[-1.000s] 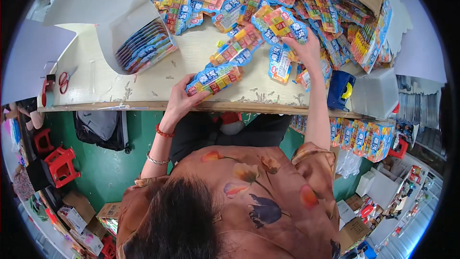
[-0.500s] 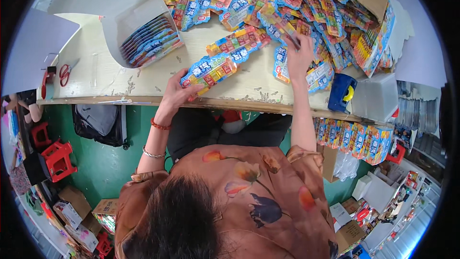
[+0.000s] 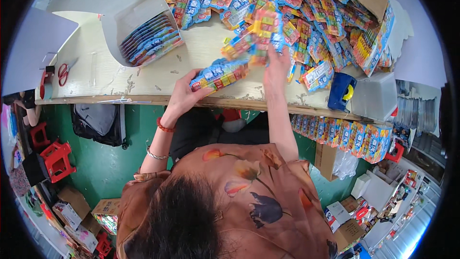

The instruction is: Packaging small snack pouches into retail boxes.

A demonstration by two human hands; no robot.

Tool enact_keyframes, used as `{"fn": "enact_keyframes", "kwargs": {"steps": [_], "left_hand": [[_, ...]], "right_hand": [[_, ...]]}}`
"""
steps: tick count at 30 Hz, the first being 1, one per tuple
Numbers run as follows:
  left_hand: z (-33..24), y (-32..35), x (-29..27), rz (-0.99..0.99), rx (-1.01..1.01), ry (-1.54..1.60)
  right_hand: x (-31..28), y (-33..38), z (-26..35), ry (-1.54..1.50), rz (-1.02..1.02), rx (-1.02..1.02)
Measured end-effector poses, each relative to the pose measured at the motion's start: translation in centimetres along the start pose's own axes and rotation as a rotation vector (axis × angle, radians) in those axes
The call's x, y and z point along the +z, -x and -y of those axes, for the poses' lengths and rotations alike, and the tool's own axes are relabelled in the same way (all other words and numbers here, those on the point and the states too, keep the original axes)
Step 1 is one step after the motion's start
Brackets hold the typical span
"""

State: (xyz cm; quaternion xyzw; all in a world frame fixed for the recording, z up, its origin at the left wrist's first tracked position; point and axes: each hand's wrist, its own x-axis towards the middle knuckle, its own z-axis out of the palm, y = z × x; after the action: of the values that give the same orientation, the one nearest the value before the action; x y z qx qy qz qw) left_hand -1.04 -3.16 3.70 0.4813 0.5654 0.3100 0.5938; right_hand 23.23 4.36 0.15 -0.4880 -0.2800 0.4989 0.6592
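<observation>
My left hand (image 3: pixel 186 91) grips the end of a colourful flat packet (image 3: pixel 221 75) with a blue wavy edge and red and yellow squares, just above the table's front part. My right hand (image 3: pixel 278 71) is closed on another such packet (image 3: pixel 266 26), blurred by motion and held upright beside the pile. One more blurred packet (image 3: pixel 235 48) shows between the two; whether a hand holds it I cannot tell. Behind my hands spreads a large heap of loose packets (image 3: pixel 249 1). To the left, an open white box (image 3: pixel 114 43) holds a row of packets standing on edge (image 3: pixel 152 43).
At the table's left end lie red-handled scissors (image 3: pixel 63 74) and a tape dispenser (image 3: pixel 46 81). A blue tape dispenser (image 3: pixel 339 91) and a clear plastic bin (image 3: pixel 373 96) stand at the right edge. Filled display boxes (image 3: pixel 345 136) line up below the table's right side.
My right hand has moved left from the heap, bringing a packet toward my left hand. My left hand has shifted slightly right with its packet.
</observation>
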Motion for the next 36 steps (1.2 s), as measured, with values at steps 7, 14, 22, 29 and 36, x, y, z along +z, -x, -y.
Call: {"fn": "enact_keyframes", "kwargs": {"steps": [7, 14, 22, 29, 36], "left_hand": [[-1.5, -1.3, 0.5, 0.273, 0.552, -0.421], [1.7, -2.7, 2.3, -0.083, 0.757, -0.518], [0.7, -4.3, 2.6, -0.329, 0.698, -0.620], [-2.4, -6.7, 2.2, 0.122, 0.534, -0.331], [-1.1, -5.8, 2.6, 0.142, 0.605, -0.402]], "right_hand": [[0.6, -4.0, 9.3, 1.001, 0.662, -0.226], [4.2, -2.9, 5.6, 1.237, 1.024, -0.203], [1.9, -0.4, 6.7, 0.824, 1.049, 0.088], [-2.1, -0.6, 5.3, 0.853, 0.656, 0.087], [-2.3, 5.7, 0.6, 0.456, 0.382, -0.053]]}}
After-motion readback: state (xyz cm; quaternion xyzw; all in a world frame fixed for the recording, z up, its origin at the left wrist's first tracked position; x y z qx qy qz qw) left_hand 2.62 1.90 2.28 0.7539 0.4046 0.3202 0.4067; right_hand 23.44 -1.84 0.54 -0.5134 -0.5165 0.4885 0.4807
